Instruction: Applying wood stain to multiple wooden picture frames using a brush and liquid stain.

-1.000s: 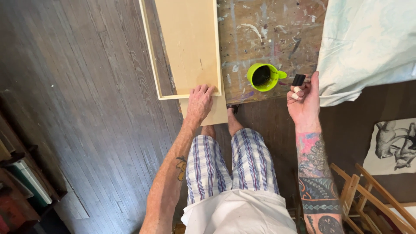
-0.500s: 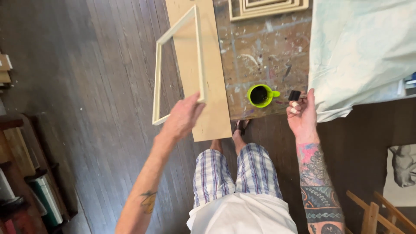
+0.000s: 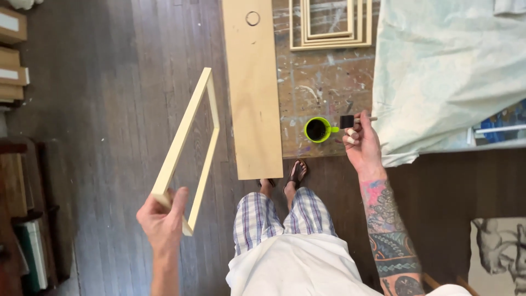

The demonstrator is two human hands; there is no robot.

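Observation:
My left hand [image 3: 163, 222] grips the near corner of a pale wooden frame [image 3: 187, 141], held tilted in the air over the dark floor, left of the board. My right hand [image 3: 361, 145] holds a black foam brush [image 3: 349, 121] with a wooden handle, right beside a green cup [image 3: 318, 130] of dark liquid. The cup stands on a paint-spattered surface [image 3: 323, 82]. A long pale wooden board [image 3: 252, 93] lies along that surface's left edge.
Nested wooden frames [image 3: 331, 24] lie at the far end of the spattered surface. A pale drop cloth [image 3: 444, 71] covers the right side. Boxes and shelves [image 3: 13, 66] line the left wall. My sandalled feet [image 3: 290, 175] stand at the board's near end.
My left hand has lifted the frame off the board and swung it left and towards me. The view has shifted, and the right hand stays by the cup with the brush.

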